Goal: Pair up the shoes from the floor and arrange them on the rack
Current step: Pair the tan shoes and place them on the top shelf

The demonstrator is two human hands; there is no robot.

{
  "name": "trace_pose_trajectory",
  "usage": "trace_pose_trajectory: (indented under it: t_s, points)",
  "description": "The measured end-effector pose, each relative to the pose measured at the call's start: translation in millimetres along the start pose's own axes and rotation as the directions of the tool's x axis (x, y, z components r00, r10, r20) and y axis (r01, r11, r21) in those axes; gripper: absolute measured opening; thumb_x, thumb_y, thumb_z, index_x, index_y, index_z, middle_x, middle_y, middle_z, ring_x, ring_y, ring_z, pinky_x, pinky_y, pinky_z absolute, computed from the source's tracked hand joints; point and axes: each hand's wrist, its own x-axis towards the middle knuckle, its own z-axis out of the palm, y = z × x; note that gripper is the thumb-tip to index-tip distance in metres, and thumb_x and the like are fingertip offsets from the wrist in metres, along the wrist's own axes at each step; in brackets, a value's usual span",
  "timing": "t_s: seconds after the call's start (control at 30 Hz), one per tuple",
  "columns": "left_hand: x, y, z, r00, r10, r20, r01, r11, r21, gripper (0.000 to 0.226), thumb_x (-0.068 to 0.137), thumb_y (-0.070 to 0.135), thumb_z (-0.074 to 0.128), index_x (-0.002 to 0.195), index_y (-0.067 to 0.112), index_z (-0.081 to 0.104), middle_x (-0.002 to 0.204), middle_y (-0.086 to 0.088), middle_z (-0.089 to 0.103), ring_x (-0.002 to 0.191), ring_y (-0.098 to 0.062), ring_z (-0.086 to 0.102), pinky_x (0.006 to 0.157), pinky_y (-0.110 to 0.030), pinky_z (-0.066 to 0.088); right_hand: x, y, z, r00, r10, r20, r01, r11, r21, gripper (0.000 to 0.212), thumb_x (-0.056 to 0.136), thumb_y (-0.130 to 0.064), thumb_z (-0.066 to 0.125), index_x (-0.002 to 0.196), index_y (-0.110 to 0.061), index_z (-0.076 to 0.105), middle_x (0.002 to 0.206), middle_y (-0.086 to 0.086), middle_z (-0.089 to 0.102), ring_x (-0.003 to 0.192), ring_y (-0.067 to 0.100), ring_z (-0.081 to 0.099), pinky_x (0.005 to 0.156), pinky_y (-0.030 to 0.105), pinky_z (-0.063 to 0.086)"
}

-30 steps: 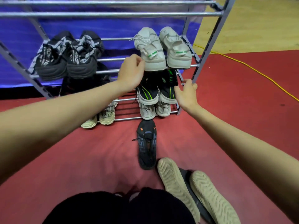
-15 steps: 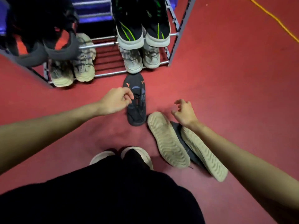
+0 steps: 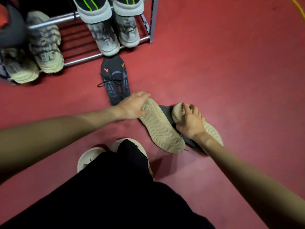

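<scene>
Two dark shoes with beige ribbed soles lie sole-up on the red floor. My left hand (image 3: 134, 105) grips the toe end of the left sole-up shoe (image 3: 162, 129). My right hand (image 3: 191, 120) wraps over the right sole-up shoe (image 3: 212, 132) near its toe. A single dark grey shoe with orange marks (image 3: 115, 78) stands upright just beyond them, in front of the rack (image 3: 82, 59). The rack's lower tiers hold pale grey pairs and a black pair with green stripes (image 3: 92, 9).
My own feet in pale slippers (image 3: 90, 157) and black trousers fill the bottom middle. A yellow cable (image 3: 297, 3) runs across the floor at the far top right. Open red floor lies to the right of the rack.
The view has dropped from the rack to the floor. Both hands came down from the rack's white shoes and post, passed the dark grey shoe, and now hold the two sole-up shoes.
</scene>
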Motion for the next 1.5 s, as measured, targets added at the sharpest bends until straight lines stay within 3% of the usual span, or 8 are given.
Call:
trace_pose_trajectory:
  t_s: [0.27,0.43,0.53,0.7,0.83,0.97,1.27,1.5]
  points:
    - [13.8,-10.9,13.8,0.992,-0.103,0.07,0.109,0.99,-0.087,0.093,0.083,0.029,0.068,0.152,0.01,0.008,0.151,-0.017,0.03,0.14,-0.031,0.03,0.116,-0.036,0.026,17.3,-11.7,7.8,0.993,0.063,-0.1,-0.056,0.996,0.074,0.065,0.069,-0.02,0.069,0.126,-0.007,0.039,0.121,0.021,0.047,0.114,0.041,0.046,0.102,0.044,0.035]
    - [14.5,-6.9,3.1,0.994,-0.107,-0.028,0.103,0.986,-0.129,0.084,0.073,0.038,0.076,0.142,0.01,0.037,0.135,-0.014,0.045,0.129,-0.032,0.039,0.109,-0.034,0.029,24.8,-20.6,-0.4,0.991,0.085,-0.102,-0.082,0.996,0.032,0.054,0.071,-0.021,0.068,0.116,-0.009,0.041,0.117,0.021,0.048,0.11,0.042,0.048,0.099,0.044,0.036]
    - [4.1,-4.0,-15.7,0.995,-0.051,-0.085,0.034,0.98,-0.194,0.063,0.061,0.044,0.083,0.11,0.01,0.063,0.111,-0.007,0.059,0.106,-0.022,0.054,0.093,-0.03,0.042,27.2,-29.5,-10.2,0.989,0.054,-0.136,-0.051,0.998,0.02,0.053,0.071,-0.023,0.067,0.116,-0.012,0.043,0.116,0.021,0.048,0.109,0.042,0.048,0.096,0.044,0.036]
    - [-31.1,6.6,-53.6,0.991,0.037,-0.127,-0.086,0.912,-0.402,0.038,0.065,0.024,0.084,0.092,0.017,0.059,0.092,0.0,0.063,0.085,-0.012,0.058,0.084,-0.035,0.049,26.5,-55.0,-38.6,0.979,-0.033,-0.199,0.041,0.999,0.035,0.053,0.07,-0.032,0.07,0.114,-0.015,0.044,0.114,0.019,0.049,0.108,0.041,0.048,0.095,0.044,0.037]
    - [-76.7,3.0,-95.4,0.98,0.028,-0.198,-0.121,0.87,-0.477,0.037,0.068,0.011,0.082,0.097,0.008,0.06,0.09,-0.001,0.061,0.08,-0.005,0.056,0.075,-0.021,0.048,17.5,-85.1,-69.2,0.956,-0.113,-0.271,0.148,0.983,0.112,0.049,0.067,-0.028,0.068,0.109,-0.017,0.044,0.108,0.017,0.053,0.104,0.039,0.051,0.091,0.044,0.038]
    - [-134.0,-19.6,-126.4,0.915,-0.111,-0.388,-0.122,0.84,-0.529,0.04,0.063,0.004,0.084,0.085,0.023,0.055,0.079,0.007,0.055,0.068,0.005,0.05,0.066,-0.01,0.042,1.4,-127.1,-91.1,0.913,-0.243,-0.328,0.291,0.951,0.104,0.06,0.068,-0.035,0.066,0.116,-0.015,0.038,0.105,0.017,0.057,0.106,0.039,0.051,0.088,0.047,0.04]
    - [-232.3,-85.1,-103.4,0.678,-0.365,-0.638,0.078,0.899,-0.431,0.046,0.05,0.012,0.088,0.074,0.028,0.051,0.089,-0.01,0.067,0.081,-0.022,0.06,0.075,-0.033,0.048,-54.5,-239.0,-100.8,0.726,-0.542,-0.423,0.633,0.767,0.103,0.078,0.068,-0.045,0.064,0.139,-0.028,0.034,0.108,0.009,0.041,0.106,0.037,0.051,0.092,0.038,0.047]
    - [-261.2,-143.4,-39.1,0.661,-0.302,-0.687,0.252,0.952,-0.175,0.029,0.062,0.006,0.074,0.08,0.012,0.054,0.083,-0.003,0.059,0.083,-0.027,0.05,0.068,-0.032,0.037,-58.2,-298.2,-60.5,0.653,-0.556,-0.515,0.715,0.677,0.176,0.062,0.065,-0.042,0.067,0.118,-0.016,0.047,0.108,0.011,0.048,0.102,0.027,0.049,0.089,0.034,0.045]
